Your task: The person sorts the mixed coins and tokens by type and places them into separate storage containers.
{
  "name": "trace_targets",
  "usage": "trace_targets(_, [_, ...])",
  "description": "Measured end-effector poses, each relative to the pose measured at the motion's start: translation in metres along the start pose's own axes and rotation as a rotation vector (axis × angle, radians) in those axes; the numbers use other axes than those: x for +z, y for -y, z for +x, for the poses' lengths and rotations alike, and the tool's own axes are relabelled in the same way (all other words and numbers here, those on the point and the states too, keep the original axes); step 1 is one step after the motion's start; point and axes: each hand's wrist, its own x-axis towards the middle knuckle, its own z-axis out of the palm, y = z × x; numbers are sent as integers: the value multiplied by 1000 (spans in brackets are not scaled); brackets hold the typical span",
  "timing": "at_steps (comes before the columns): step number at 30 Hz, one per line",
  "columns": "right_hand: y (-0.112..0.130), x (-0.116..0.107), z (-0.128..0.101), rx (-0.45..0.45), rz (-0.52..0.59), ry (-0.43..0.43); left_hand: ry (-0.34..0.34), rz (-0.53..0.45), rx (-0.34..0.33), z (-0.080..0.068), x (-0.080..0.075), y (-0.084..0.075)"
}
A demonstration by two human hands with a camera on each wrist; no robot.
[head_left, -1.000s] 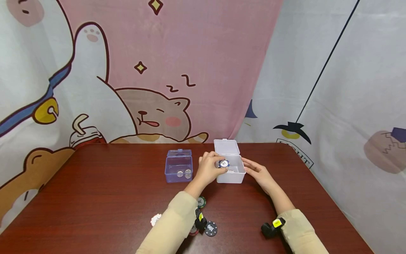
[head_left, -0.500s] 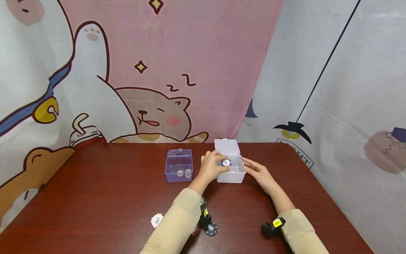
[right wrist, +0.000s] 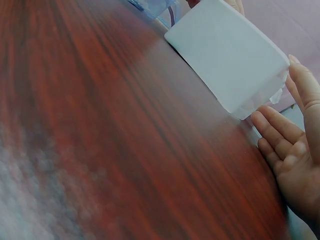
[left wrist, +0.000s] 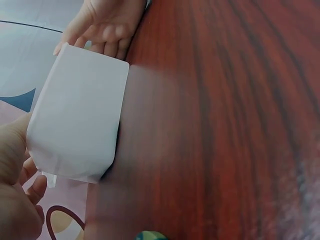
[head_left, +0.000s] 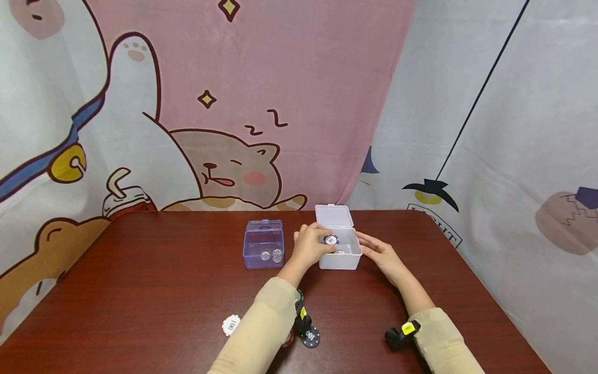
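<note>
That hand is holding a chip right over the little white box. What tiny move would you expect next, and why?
Probably the left hand lowers slightly and lets go of the blue chip. It pinches the chip just above the open white box, whose lid stands up behind, and the right hand rests with straight fingers against the box's side, seemingly steadying it. More chips lie on the table near the sleeves.

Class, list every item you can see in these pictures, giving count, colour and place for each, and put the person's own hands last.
Table: one, dark red wood, under everything.
White box: one, lid open, centre.
Blue box: one, clear, lid open, left of the white box.
Blue chip: one, over the white box.
White chip: one, near edge.
Black chip: one, near edge.
Curtain: cartoon print, behind.
Left hand: holds the blue chip.
Right hand: open, beside the white box.
</note>
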Motion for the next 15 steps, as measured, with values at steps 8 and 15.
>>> trace_targets(8, [2,0,-1,10,-13,-5,-22,24,2,-3,0,-2])
trace_targets(15, [1,0,-1,13,-19,-9,-12,9,2,-4,-1,-1])
